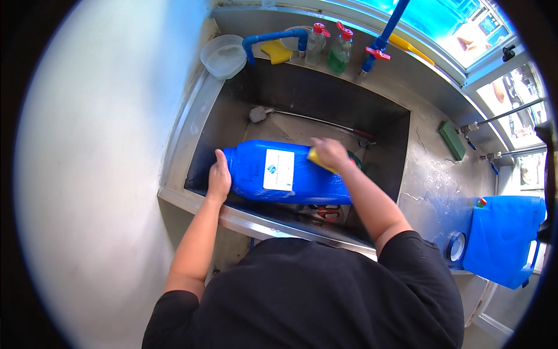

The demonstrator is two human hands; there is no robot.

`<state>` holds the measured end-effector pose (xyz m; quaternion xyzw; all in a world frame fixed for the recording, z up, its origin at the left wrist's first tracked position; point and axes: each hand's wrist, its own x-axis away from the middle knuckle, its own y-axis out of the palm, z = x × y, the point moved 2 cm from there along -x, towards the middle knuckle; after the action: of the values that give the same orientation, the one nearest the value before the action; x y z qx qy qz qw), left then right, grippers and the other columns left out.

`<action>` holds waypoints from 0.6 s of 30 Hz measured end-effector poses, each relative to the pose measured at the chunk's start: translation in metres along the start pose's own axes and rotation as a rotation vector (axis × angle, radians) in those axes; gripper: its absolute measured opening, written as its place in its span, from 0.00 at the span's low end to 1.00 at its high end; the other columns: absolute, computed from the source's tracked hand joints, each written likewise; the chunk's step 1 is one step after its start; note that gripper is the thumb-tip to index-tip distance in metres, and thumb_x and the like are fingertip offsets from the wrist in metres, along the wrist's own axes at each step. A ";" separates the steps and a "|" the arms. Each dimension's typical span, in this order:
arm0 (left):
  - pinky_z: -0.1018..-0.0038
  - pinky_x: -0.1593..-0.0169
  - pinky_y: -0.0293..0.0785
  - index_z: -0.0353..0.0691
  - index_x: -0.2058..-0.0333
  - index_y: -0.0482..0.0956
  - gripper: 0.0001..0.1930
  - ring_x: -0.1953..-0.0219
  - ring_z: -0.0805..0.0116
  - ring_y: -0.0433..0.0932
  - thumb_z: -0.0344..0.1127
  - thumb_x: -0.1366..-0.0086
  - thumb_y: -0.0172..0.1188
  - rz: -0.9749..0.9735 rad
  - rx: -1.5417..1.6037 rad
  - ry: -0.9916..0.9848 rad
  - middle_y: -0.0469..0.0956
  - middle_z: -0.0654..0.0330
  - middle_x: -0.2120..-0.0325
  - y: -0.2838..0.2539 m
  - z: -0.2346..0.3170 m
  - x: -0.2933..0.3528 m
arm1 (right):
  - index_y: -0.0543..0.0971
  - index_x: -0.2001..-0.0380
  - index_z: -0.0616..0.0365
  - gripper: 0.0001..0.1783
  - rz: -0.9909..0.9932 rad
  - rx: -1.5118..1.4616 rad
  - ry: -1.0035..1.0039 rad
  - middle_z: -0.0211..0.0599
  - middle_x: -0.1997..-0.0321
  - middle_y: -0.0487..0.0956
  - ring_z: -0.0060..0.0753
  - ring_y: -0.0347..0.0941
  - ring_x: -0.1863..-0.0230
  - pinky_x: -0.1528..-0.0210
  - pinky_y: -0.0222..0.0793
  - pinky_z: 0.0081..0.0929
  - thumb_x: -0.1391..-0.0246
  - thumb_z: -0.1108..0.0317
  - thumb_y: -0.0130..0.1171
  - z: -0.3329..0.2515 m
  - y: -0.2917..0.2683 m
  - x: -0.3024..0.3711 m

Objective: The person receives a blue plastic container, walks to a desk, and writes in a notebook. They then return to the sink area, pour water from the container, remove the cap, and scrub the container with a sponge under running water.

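Note:
A blue plastic container (250, 174) with a white label lies on its side across the top of a steel sink (212, 145). My left hand (219, 179) grips its neck end at the left, thumb up; the other fingers are partly hidden. Pressed against the container's upper right side is a yellow sponge (318, 161), with my right hand (332, 155) closed over it. That hand is slightly blurred. Wet streaks show on the blue plastic under my right forearm.
A long-handled brush (258, 113) and orange-handled scissors (328, 213) lie in the sink. Behind stand a plastic tub (224, 56), a yellow cloth or sponge (276, 52), two red-capped bottles (339, 53) and blue pipe taps (273, 37). Rightward are a green pad (452, 140), another blue jerrycan (503, 232) and a round lid (457, 246).

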<state>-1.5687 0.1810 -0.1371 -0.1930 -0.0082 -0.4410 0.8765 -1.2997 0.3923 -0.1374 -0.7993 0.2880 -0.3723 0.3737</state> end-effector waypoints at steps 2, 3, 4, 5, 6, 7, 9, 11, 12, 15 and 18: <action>0.65 0.70 0.61 0.34 0.85 0.62 0.42 0.79 0.68 0.56 0.71 0.31 0.28 -0.036 -0.063 -0.021 0.59 0.60 0.87 -0.004 0.006 -0.007 | 0.78 0.47 0.38 0.21 0.014 0.043 -0.347 0.49 0.46 0.77 0.52 0.74 0.45 0.43 0.70 0.45 0.35 0.49 0.42 -0.057 0.030 0.004; 0.64 0.70 0.62 0.33 0.85 0.63 0.43 0.79 0.67 0.58 0.71 0.31 0.28 -0.034 -0.157 -0.071 0.61 0.58 0.87 -0.005 0.007 -0.008 | 0.77 0.47 0.47 0.22 0.172 0.122 -0.522 0.51 0.45 0.76 0.52 0.74 0.45 0.45 0.71 0.46 0.36 0.50 0.45 -0.095 0.042 0.010; 0.63 0.69 0.63 0.31 0.85 0.64 0.45 0.78 0.65 0.60 0.72 0.32 0.28 -0.043 -0.223 -0.078 0.63 0.57 0.87 -0.006 0.009 -0.009 | 0.74 0.45 0.58 0.26 0.193 -0.196 -0.389 0.53 0.41 0.73 0.53 0.69 0.39 0.39 0.65 0.46 0.37 0.51 0.47 -0.127 0.052 0.013; 0.62 0.68 0.64 0.30 0.84 0.66 0.45 0.78 0.64 0.61 0.72 0.32 0.27 -0.020 -0.205 -0.105 0.65 0.55 0.87 -0.009 0.009 -0.009 | 0.71 0.42 0.63 0.30 0.327 -0.108 -0.547 0.54 0.38 0.70 0.53 0.65 0.36 0.34 0.58 0.45 0.37 0.50 0.48 -0.146 0.056 0.027; 0.60 0.68 0.64 0.28 0.83 0.67 0.46 0.78 0.63 0.63 0.73 0.32 0.26 -0.002 -0.187 -0.170 0.67 0.53 0.86 -0.012 0.008 -0.012 | 0.67 0.40 0.67 0.34 0.504 -0.031 -0.798 0.55 0.34 0.67 0.52 0.60 0.32 0.29 0.50 0.45 0.38 0.48 0.49 -0.157 0.055 0.039; 0.60 0.66 0.66 0.29 0.82 0.69 0.44 0.78 0.60 0.67 0.71 0.32 0.34 0.045 -0.150 -0.130 0.70 0.51 0.85 -0.017 0.008 -0.015 | 0.67 0.39 0.67 0.34 0.413 -0.054 -0.833 0.56 0.34 0.66 0.51 0.56 0.29 0.27 0.44 0.43 0.38 0.49 0.49 -0.153 0.054 0.050; 0.60 0.64 0.68 0.29 0.81 0.72 0.41 0.76 0.57 0.71 0.68 0.32 0.42 0.100 -0.311 -0.079 0.73 0.48 0.83 -0.024 0.004 -0.023 | 0.65 0.37 0.65 0.34 0.355 -0.050 -0.264 0.58 0.38 0.69 0.53 0.63 0.34 0.29 0.50 0.46 0.37 0.50 0.48 -0.106 0.041 0.064; 0.61 0.58 0.70 0.30 0.72 0.76 0.33 0.69 0.51 0.75 0.63 0.34 0.52 0.149 -0.479 -0.062 0.77 0.45 0.74 -0.025 0.000 -0.031 | 0.72 0.49 0.66 0.32 0.037 -0.054 0.118 0.54 0.55 0.80 0.56 0.76 0.50 0.36 0.59 0.56 0.36 0.45 0.42 -0.043 0.035 0.072; 0.61 0.53 0.72 0.32 0.63 0.79 0.28 0.62 0.47 0.78 0.59 0.36 0.58 0.184 -0.574 -0.064 0.80 0.43 0.66 -0.024 -0.001 -0.030 | 0.73 0.50 0.69 0.38 0.050 0.208 0.020 0.54 0.52 0.79 0.57 0.76 0.49 0.32 0.50 0.60 0.35 0.40 0.34 -0.019 0.034 0.085; 0.48 0.39 0.56 0.43 0.43 0.69 0.33 0.41 0.44 0.64 0.60 0.39 0.60 0.073 -0.875 0.463 0.63 0.44 0.40 0.010 0.015 -0.012 | 0.73 0.48 0.72 0.45 0.313 0.288 -0.107 0.55 0.42 0.74 0.56 0.66 0.37 0.27 0.31 0.58 0.35 0.35 0.29 0.008 0.042 0.113; 0.36 0.33 0.37 0.57 0.32 0.58 0.43 0.28 0.44 0.42 0.68 0.42 0.57 -0.335 -1.079 0.437 0.44 0.45 0.29 0.061 0.032 0.020 | 0.76 0.49 0.70 0.42 0.187 0.333 -0.206 0.52 0.39 0.71 0.48 0.59 0.32 0.26 0.33 0.56 0.35 0.36 0.34 0.001 0.055 0.135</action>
<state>-1.5042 0.2096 -0.1236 -0.5112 0.3666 -0.5444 0.5549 -1.2336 0.2627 -0.1315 -0.7302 0.2556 -0.2948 0.5609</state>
